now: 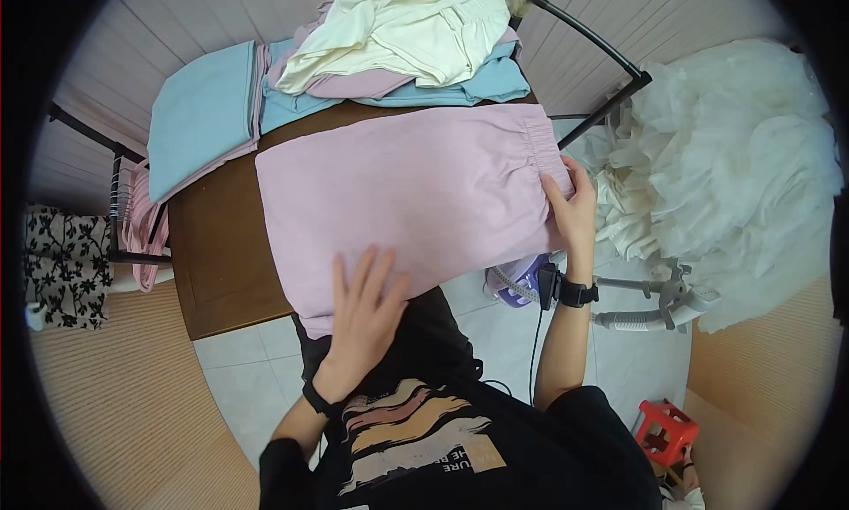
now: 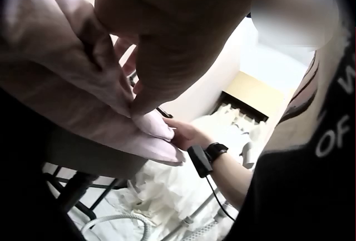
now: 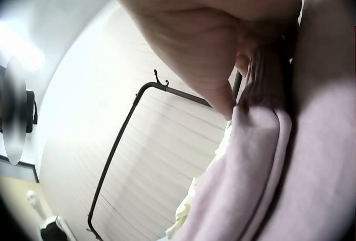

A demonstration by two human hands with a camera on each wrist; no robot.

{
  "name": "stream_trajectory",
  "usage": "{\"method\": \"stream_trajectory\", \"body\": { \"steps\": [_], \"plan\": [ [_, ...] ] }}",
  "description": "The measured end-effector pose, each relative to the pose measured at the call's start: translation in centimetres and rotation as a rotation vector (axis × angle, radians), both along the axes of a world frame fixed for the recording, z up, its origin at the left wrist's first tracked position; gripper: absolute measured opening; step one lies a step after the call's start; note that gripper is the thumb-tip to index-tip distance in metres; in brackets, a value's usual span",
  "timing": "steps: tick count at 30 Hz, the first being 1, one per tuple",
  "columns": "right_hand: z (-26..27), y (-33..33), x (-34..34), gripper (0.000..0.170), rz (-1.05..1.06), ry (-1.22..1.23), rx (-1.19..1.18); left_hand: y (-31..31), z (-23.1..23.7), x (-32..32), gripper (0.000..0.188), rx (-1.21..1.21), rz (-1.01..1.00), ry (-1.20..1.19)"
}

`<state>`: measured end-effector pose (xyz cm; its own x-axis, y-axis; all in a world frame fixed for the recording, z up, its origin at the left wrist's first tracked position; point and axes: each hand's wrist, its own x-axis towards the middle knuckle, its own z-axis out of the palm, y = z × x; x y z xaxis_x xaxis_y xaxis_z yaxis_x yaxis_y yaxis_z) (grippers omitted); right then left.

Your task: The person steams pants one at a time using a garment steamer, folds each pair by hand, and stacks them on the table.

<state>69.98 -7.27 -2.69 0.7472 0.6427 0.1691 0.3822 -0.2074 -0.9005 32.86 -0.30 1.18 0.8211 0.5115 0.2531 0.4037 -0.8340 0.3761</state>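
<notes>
"What do you make of it from the head view?"

"Smoothing, I'd judge — a pink garment (image 1: 398, 191) lies across the desk (image 1: 221, 271), gathered waistband (image 1: 544, 143) to the right. The left hand (image 1: 363, 311) rests on its near side, fingers spread (a bit blurred, mind you). The right hand (image 1: 577, 211) pinches the waistband's near end, thumb on top."

"Any containers about?"

"None that I can make out. There's a purple appliance (image 1: 523, 284) on the floor, but what's inside it I can't tell. Folded blue cloth (image 1: 203, 112) sits at the far left, and a cream garment (image 1: 407, 37) lies loose on the pile behind."

"And the left wrist view?"

"The left hand is over layered pink edges; too dark there to tell how firmly it presses. Beyond it, the right hand is at the cloth's far end."

"Right wrist?"

"Its fingers hold bunched pink fabric against the thumb, layers running down from the grip. The next move, to my mind, calls for a steady hold at the waistband — and a flat left palm to line up those edges."
</notes>
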Motion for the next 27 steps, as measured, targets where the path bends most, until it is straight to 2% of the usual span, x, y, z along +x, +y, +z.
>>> {"method": "stream_trajectory", "body": {
  "steps": [1, 4, 5, 8, 9, 11, 12, 13, 15, 16, 19, 20, 23, 24, 27],
  "plan": [
    [-0.1, 0.2, -0.2, 0.047, -0.017, -0.113, -0.03, 0.1, -0.1, -0.7, 0.053, 0.051, 0.098, -0.015],
    [0.8, 0.8, -0.9, 0.047, -0.066, -0.19, -0.032, 0.4, 1.1, -2.5, 0.055, 0.052, 0.18, 0.051],
    [1.3, 0.7, -0.9, 0.047, -0.06, -0.187, -0.036, 0.6, 0.8, -3.0, 0.055, 0.047, 0.185, 0.055],
    [3.7, 0.4, -1.4, 0.044, -0.104, -0.059, 0.216, 1.0, 0.1, -4.7, 0.062, 0.11, 0.184, 0.039],
    [3.6, -0.1, -1.5, 0.044, -0.098, -0.053, 0.217, 1.2, 0.2, -5.3, 0.064, 0.103, 0.159, 0.057],
    [3.5, -1.3, -0.7, 0.045, -0.199, -0.16, -0.028, 2.0, 0.7, -6.3, 0.067, 0.105, 0.137, 0.077],
    [2.9, -1.5, -0.3, 0.052, -0.192, -0.197, -0.205, 2.4, 1.2, -6.7, 0.064, -0.003, 0.08, 0.009],
    [1.8, -1.6, -0.1, 0.052, -0.195, -0.199, -0.199, 3.1, 1.7, -6.9, 0.062, -0.111, 0.02, -0.064],
    [0.4, -1.5, 0.6, 0.064, -0.183, -0.393, -0.405, 5.2, 2.3, -7.5, 0.06, -0.116, 0.076, -0.129],
    [1.3, -1.1, 0.2, 0.072, -0.165, -0.345, -0.473, 6.4, 2.8, -7.5, 0.058, -0.127, 0.135, -0.186],
    [2.0, -0.6, -0.6, 0.081, -0.175, -0.5, -0.499, 11.8, 3.8, -6.7, 0.057, 0.0, 0.207, -0.072],
    [2.2, -0.4, -0.5, 0.082, -0.169, -0.474, -0.531, 13.9, 3.5, -6.2, 0.057, 0.01, 0.22, -0.083],
    [1.5, -0.5, -0.5, 0.075, -0.192, -0.595, -0.561, 19.7, 0.9, -4.3, 0.055, 0.086, 0.217, -0.031],
    [2.0, -0.7, -0.5, 0.077, -0.161, -0.545, -0.563, 21.3, 0.0, -3.8, 0.056, 0.123, 0.214, -0.022],
    [2.7, -0.8, -1.1, 0.076, -0.14, -0.608, -0.551, 23.9, -0.9, -2.3, 0.054, 0.042, 0.179, 0.065]
  ]
}}
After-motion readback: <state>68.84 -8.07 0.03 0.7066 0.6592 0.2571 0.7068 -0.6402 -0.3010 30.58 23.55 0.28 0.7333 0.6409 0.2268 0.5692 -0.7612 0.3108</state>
